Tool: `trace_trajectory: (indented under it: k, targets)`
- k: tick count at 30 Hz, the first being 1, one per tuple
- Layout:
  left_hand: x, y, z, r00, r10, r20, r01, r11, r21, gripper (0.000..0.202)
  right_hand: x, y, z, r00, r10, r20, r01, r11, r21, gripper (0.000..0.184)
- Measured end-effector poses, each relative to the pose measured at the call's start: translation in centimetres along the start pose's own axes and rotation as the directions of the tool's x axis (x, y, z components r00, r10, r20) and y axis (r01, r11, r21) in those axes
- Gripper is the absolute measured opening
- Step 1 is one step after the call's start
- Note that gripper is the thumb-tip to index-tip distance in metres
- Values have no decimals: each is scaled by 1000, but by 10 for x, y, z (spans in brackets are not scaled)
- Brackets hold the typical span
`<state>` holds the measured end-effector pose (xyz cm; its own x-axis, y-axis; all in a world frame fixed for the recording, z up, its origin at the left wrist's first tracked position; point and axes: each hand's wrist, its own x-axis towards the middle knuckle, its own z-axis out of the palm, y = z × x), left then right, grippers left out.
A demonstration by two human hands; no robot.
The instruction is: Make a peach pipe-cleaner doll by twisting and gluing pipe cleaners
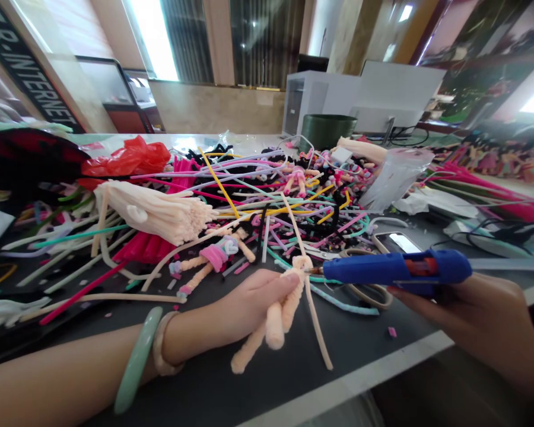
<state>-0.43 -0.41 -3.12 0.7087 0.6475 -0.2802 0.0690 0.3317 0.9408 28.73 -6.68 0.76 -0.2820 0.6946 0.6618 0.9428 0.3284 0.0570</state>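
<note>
My left hand (260, 302) pinches a peach pipe-cleaner doll (275, 325) by its body, its thick limbs hanging toward me. A long peach pipe cleaner (318, 332) crosses at the doll's top end, one part reaching up and away, the other down to the right. In my right hand (485, 320) is a blue glue gun (396, 268), held level and pointing left. Its nozzle touches or almost touches the doll's top end. Just beyond my left wrist lies another small doll (216, 255) in pink and lilac.
A bundle of cream pipe cleaners (153, 210) and a red plastic bag (129, 160) are at the left. Loose coloured pipe cleaners cover the table's middle. A phone (396, 242) and scissors (327, 255) lie behind the glue gun. Farther back stand a green pot (328, 131) and a monitor (398, 89).
</note>
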Motion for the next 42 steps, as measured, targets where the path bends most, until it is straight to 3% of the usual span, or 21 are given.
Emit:
trace_trajectory:
  k: [12,24,37,42]
  targets:
    - [-1,-3,-3,1000,5,-2,-5,1000,25,55,2,2,1,996,-77,-33,76,996,-48,54]
    - [-3,5,0,999,-20,34,20,1000,2,54,2,6,5,998,-59,-21,60,993,98,39]
    - [-3,4,0,999,-11,32,11,1000,19,54,2,9,6,999,-48,9,47,996,71,40]
    - [-2,4,1,1000,17,10,-17,998,55,54,-1,23,4,1000,-9,19,9,1000,24,44]
